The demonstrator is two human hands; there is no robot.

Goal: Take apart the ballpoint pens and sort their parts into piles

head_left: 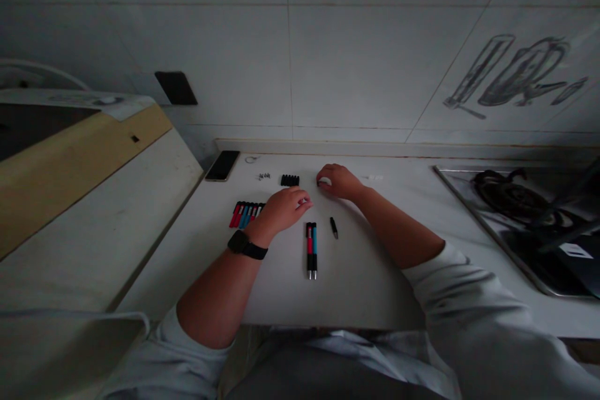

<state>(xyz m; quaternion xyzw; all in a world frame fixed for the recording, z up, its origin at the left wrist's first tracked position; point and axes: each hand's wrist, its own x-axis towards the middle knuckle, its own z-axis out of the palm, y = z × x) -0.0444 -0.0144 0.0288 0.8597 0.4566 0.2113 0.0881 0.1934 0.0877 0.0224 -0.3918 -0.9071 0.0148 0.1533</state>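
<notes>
My left hand (284,207), with a black watch on its wrist, rests on the white counter (356,275) with its fingers curled, partly covering a row of red, blue and black pen barrels (244,214). What its fingers pinch, if anything, is too small to name. My right hand (338,180) lies farther back, fingers bent down over a small white part (324,182). Two assembled pens (311,249), one red and one blue, lie side by side before me. A short black pen piece (334,227) lies just right of them.
A black block of small caps (289,180) and several tiny springs (264,175) lie near the wall. A phone (222,165) lies at the back left. A gas hob (525,212) occupies the right. A wooden-edged board (79,156) slopes at the left.
</notes>
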